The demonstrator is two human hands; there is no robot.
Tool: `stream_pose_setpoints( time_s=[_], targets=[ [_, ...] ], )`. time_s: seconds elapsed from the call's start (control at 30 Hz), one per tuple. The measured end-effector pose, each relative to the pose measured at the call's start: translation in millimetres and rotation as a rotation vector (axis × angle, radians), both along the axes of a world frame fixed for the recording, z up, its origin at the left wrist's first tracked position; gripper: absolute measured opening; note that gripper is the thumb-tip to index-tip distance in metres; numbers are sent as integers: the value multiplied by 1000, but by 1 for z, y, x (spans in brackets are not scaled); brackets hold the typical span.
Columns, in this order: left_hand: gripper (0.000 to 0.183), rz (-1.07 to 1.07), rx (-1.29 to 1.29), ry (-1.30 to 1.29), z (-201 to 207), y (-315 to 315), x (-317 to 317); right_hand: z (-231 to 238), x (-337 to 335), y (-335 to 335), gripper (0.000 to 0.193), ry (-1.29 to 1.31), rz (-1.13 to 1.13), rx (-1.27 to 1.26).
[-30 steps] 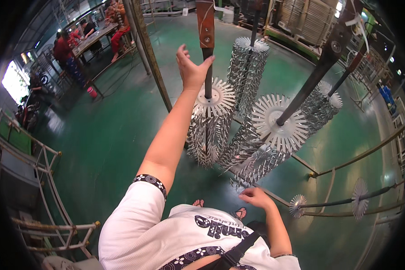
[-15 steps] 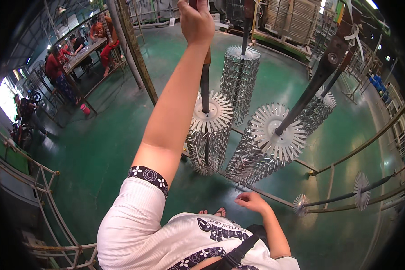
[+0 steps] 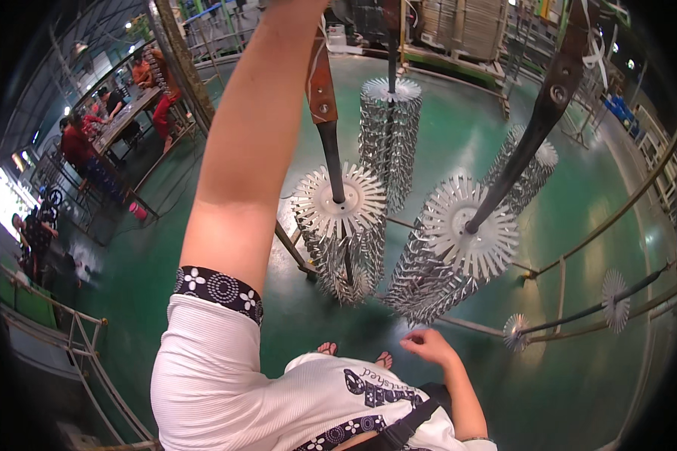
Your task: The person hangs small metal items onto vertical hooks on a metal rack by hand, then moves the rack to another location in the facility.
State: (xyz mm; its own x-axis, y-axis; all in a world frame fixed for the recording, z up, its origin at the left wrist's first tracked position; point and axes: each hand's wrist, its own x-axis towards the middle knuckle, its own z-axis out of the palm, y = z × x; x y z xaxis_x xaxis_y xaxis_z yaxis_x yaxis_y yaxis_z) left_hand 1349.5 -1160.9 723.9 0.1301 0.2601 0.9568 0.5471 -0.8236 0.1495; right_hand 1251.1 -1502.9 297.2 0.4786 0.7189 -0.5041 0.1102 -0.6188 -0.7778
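My left arm (image 3: 237, 180) reaches straight up and leaves the picture at the top edge, so the left hand is out of sight. Beside the forearm, a rust-brown bar (image 3: 322, 94) with bolts joins a dark rod, which runs down into a slotted metal disc (image 3: 338, 201). Below this disc hang dense rows of silvery metal pieces. My right hand (image 3: 430, 347) is held low in front of my body, fingers loosely bent and apart, with nothing visible in it. It is nearest to the lower end of another hanging column, topped by a slotted disc (image 3: 470, 229).
Two more metal columns hang behind, one at the middle (image 3: 390, 131) and one at the right. A low metal frame (image 3: 466, 327) crosses the floor. Several people sit or stand around a long table (image 3: 132, 116) at the far left. A railing (image 3: 75, 316) stands at near left.
My left hand has passed out of view at the top, its forearm now larger and further left. The near left column shows more fully. My right hand has shifted slightly right and down.
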Motion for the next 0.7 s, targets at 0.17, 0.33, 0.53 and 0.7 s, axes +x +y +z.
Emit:
stream_pose_setpoints(
  time_s=[0.17,0.33,0.53,0.7],
  targets=[
    [36,61,229,-157,2,23,19,-16,-4,25,36,21,-132,140],
    [40,-258,229,-166,3,53,29,-16,-5,38,43,36,-143,74],
    [32,-460,119,-116,4,52,19,-19,-20,51,30,93,-204,49],
    [30,-776,112,-151,6,61,19,-24,-28,47,28,67,-271,64]
  ],
)
